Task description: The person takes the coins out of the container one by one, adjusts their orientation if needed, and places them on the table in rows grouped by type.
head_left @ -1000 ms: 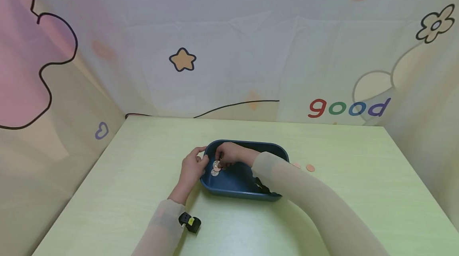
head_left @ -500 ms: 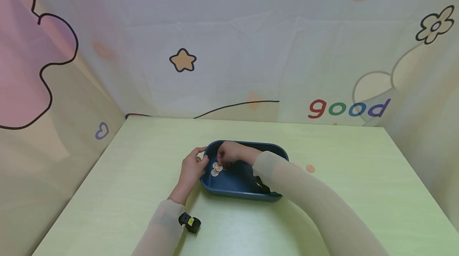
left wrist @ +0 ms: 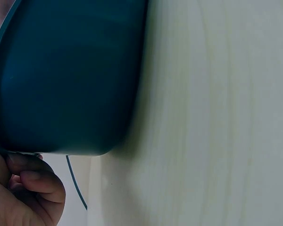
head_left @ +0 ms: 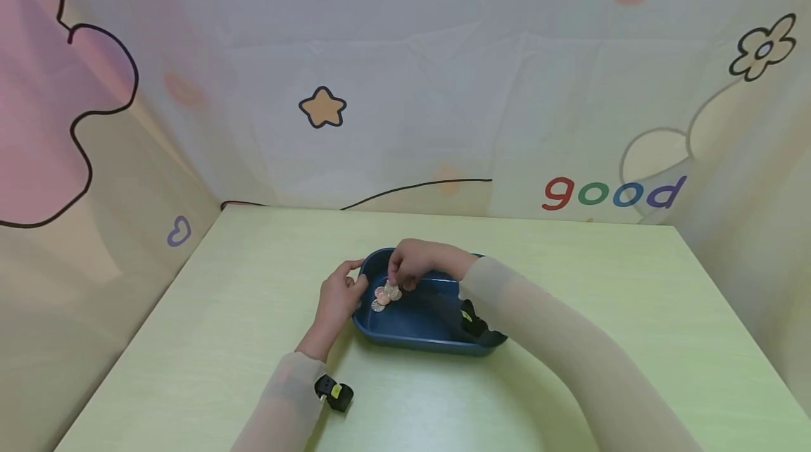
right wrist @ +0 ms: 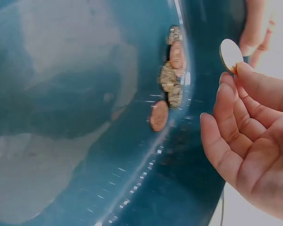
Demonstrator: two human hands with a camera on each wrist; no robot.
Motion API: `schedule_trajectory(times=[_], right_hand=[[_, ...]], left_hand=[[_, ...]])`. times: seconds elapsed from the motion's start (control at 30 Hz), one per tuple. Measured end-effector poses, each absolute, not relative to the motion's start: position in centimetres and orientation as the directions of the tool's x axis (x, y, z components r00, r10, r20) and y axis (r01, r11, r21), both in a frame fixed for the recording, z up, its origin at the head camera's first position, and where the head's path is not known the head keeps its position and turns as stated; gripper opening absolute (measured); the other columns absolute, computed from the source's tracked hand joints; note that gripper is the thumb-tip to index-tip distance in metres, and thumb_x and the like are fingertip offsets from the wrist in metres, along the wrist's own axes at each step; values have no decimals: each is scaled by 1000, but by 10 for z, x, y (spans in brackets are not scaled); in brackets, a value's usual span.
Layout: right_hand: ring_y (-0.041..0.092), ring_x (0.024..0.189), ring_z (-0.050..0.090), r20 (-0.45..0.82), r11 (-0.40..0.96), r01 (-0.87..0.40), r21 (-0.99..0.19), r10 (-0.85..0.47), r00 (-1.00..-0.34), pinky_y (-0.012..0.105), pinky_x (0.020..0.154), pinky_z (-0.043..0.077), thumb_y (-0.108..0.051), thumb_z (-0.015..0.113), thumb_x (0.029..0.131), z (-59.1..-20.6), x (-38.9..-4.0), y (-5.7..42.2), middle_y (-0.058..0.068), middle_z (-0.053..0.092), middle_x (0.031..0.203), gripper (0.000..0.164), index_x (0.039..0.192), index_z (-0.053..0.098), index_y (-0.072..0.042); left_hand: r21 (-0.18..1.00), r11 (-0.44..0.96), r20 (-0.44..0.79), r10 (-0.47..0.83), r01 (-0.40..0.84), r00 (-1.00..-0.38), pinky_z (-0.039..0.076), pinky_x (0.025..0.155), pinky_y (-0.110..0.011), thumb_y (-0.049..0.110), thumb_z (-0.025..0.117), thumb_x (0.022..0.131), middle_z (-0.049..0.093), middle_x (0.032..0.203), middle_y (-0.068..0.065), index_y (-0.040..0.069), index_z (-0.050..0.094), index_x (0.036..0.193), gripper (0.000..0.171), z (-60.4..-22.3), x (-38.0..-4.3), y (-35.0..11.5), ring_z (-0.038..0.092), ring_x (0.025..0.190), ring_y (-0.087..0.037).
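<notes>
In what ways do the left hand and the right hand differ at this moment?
The left hand holds the blue tray by its rim; the right hand pinches a coin. The left hand is at the tray's left end, while the right hand is over its inside. Both are bare and come out of light long sleeves.

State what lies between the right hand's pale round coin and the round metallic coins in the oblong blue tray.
In the right wrist view, only the bare blue tray shows between the pale coin and the metallic coins.
</notes>
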State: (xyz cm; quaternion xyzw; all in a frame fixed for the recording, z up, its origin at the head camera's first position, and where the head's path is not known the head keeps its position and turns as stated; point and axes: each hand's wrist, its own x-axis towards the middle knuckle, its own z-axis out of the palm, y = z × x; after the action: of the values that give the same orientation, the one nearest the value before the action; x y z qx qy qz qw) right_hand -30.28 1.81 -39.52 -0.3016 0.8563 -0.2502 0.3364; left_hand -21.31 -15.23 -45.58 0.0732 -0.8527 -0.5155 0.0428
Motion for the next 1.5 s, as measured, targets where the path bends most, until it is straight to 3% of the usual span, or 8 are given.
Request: schedule_trajectory(times=[0.2, 0.37, 0.53, 0.8, 0.97, 1.27, 1.43, 1.5], right_hand=[[19, 76, 66, -410, 687, -347, -639, -685, -602, 33, 80, 60, -7, 62, 97, -380, -300, 26, 3, 67, 81, 13, 89, 72, -4], [18, 77, 66, -364, 668, -360, -651, -691, -625, 30, 78, 59, -8, 63, 96, -364, -293, 35, 2, 68, 83, 12, 90, 73, -3], [11, 71, 59, -329, 647, -381, -660, -705, -628, 25, 73, 54, -7, 63, 97, -348, -283, 44, 4, 68, 83, 12, 92, 73, -2], [12, 64, 48, -280, 614, -376, -694, -712, -644, 25, 67, 42, -7, 63, 98, -333, -268, 66, 1, 58, 75, 10, 94, 69, -1], [14, 70, 53, -243, 581, -355, -733, -710, -661, 27, 71, 48, -11, 63, 99, -333, -259, 89, 0, 59, 76, 13, 95, 69, 0], [17, 80, 60, -222, 634, -287, -718, -599, -769, 35, 84, 56, -12, 62, 99, -333, -241, 145, 6, 69, 89, 13, 98, 70, -1], [18, 78, 58, -211, 641, -262, -721, -563, -799, 34, 78, 50, -14, 63, 99, -336, -233, 166, 5, 67, 86, 14, 101, 70, -1], [17, 75, 56, -218, 643, -237, -728, -546, -809, 30, 68, 46, -15, 64, 99, -338, -229, 173, 3, 63, 82, 15, 102, 70, -1]], left_hand=[[882, 465, 8, -169, -73, -986, 33, 50, -23, 11, 56, 95, 37, 55, 6, 2, 62, 138, 44, -457, -213, -151, 39, 48, -9], [880, 469, 8, -174, -76, -985, 33, 50, -23, 11, 56, 95, 37, 55, 6, 2, 62, 138, 44, -457, -214, -151, 39, 48, -9], [879, 470, 4, -175, -80, -984, 33, 50, -23, 11, 56, 95, 36, 56, 5, 2, 61, 138, 44, -457, -214, -151, 39, 49, -10], [878, 471, -1, -171, -83, -985, 33, 50, -23, 11, 55, 95, 36, 56, 5, 2, 61, 139, 45, -457, -214, -151, 41, 49, -10], [879, 468, -9, -169, -88, -986, 33, 50, -23, 13, 55, 96, 37, 56, 5, 2, 60, 139, 45, -458, -213, -149, 41, 49, -10], [877, 473, -3, -175, -87, -985, 33, 50, -23, 13, 55, 96, 36, 57, 5, 2, 60, 140, 45, -455, -213, -151, 41, 49, -10], [875, 474, -13, -179, -98, -984, 33, 50, -23, 13, 56, 96, 37, 57, 5, 3, 59, 140, 46, -455, -214, -152, 41, 50, -10], [874, 477, -10, -179, -95, -984, 32, 50, -23, 13, 55, 96, 36, 57, 5, 2, 59, 140, 45, -456, -214, -152, 40, 50, -10]])
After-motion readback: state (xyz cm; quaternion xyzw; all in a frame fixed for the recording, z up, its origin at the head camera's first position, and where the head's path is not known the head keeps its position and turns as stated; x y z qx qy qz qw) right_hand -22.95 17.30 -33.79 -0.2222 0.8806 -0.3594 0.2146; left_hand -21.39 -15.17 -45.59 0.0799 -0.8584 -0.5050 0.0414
